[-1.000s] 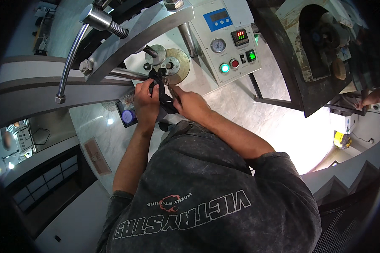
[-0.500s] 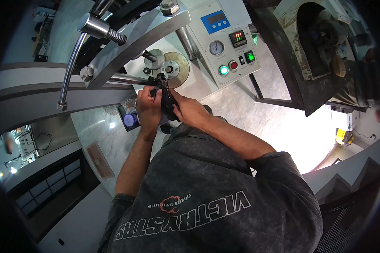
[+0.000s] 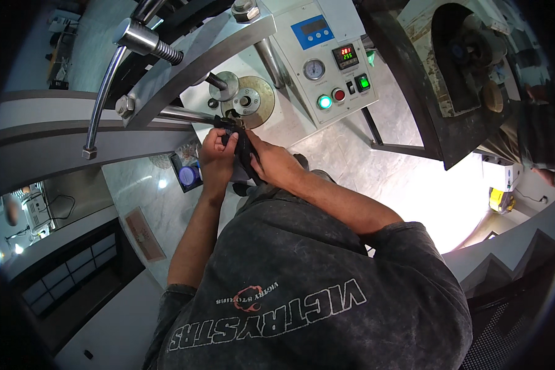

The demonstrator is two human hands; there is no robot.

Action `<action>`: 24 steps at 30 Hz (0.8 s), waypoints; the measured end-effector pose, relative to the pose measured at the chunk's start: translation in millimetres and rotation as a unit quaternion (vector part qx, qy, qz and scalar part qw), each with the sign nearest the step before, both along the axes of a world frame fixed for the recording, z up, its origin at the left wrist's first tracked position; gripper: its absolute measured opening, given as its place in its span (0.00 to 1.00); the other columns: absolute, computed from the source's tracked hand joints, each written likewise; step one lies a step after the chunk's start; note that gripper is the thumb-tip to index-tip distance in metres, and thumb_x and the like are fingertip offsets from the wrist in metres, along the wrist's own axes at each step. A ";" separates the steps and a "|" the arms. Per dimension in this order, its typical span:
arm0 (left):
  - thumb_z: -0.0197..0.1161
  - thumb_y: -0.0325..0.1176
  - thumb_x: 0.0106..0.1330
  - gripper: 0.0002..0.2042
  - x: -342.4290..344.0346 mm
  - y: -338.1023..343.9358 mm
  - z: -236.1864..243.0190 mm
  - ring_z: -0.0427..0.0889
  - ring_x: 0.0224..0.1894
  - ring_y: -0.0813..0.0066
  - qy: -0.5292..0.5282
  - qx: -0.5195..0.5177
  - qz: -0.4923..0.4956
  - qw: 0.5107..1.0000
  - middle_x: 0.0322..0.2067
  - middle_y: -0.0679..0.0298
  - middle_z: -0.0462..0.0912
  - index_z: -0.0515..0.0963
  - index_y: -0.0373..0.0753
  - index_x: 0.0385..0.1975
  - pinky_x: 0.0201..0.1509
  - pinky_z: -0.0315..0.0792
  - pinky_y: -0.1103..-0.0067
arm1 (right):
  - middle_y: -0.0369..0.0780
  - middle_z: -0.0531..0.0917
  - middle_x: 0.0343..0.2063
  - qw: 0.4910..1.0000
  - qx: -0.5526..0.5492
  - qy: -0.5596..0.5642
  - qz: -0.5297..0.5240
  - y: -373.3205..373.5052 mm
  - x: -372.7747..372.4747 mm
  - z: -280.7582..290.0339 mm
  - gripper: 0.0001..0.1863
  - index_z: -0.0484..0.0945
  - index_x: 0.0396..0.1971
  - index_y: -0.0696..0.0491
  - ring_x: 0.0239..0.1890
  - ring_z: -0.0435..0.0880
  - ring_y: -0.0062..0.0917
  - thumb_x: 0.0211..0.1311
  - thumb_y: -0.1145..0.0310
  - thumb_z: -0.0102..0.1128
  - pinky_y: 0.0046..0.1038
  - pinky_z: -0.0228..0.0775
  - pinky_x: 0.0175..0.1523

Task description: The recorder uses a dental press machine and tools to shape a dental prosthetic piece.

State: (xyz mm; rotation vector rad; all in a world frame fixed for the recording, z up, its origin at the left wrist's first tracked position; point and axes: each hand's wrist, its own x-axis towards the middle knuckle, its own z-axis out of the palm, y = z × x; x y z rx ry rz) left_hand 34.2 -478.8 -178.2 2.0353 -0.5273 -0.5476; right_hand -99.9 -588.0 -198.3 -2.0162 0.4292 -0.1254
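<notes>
Between my two hands is a dark, pliable black bundle, cloth-like in look; its exact kind cannot be made out. My left hand pinches its upper left side, thumb pointing up. From the other side, my right hand wraps its fingers around the bundle, partly hiding it. The upper end reaches the front of a round metal disc with a bolted hub, on a white machine bed. A metal rod runs in from the left to that same dark end.
A thick steel frame with a threaded screw clamp arches over the left. Beyond the disc stands a control box with gauge, displays and lit buttons. A black metal stand is at right; a purple-lidded container sits below left.
The black bundle looks narrower and more stretched downward between my hands. Both hands stay almost in place. The view has shifted slightly.
</notes>
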 end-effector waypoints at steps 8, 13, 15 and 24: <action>0.69 0.33 0.67 0.11 16.3 22.6 -7.4 0.72 0.25 0.87 -0.249 0.007 -0.015 0.968 0.32 0.69 0.77 0.79 0.35 0.45 0.32 0.70 0.85 | 0.58 0.83 0.39 0.999 -0.004 0.036 -0.025 -9.3 -6.9 17.4 0.37 0.53 0.70 0.60 0.42 0.83 0.55 0.63 0.72 0.56 0.51 0.76 0.46; 0.71 0.32 0.65 0.15 21.6 6.3 -0.6 0.82 0.30 0.79 -0.146 0.015 -0.055 0.988 0.37 0.61 0.81 0.81 0.34 0.49 0.36 0.76 0.82 | 0.57 0.83 0.40 1.000 -0.016 -0.005 -0.001 0.2 -4.9 5.7 0.33 0.58 0.68 0.61 0.42 0.84 0.54 0.63 0.72 0.56 0.50 0.76 0.48; 0.71 0.31 0.65 0.15 24.0 6.0 -3.2 0.83 0.31 0.79 -0.143 0.006 -0.058 0.988 0.38 0.61 0.81 0.81 0.33 0.50 0.37 0.77 0.83 | 0.57 0.83 0.40 1.000 -0.016 0.000 -0.003 1.7 -3.0 2.9 0.33 0.59 0.68 0.60 0.42 0.84 0.54 0.63 0.71 0.56 0.50 0.76 0.48; 0.70 0.30 0.65 0.15 11.0 0.5 -0.6 0.80 0.32 0.82 -0.121 -0.018 -0.043 0.992 0.37 0.62 0.79 0.80 0.31 0.49 0.37 0.75 0.84 | 0.58 0.83 0.40 1.000 -0.001 -0.008 -0.026 1.0 0.5 5.1 0.33 0.57 0.69 0.60 0.42 0.84 0.54 0.65 0.71 0.55 0.51 0.76 0.47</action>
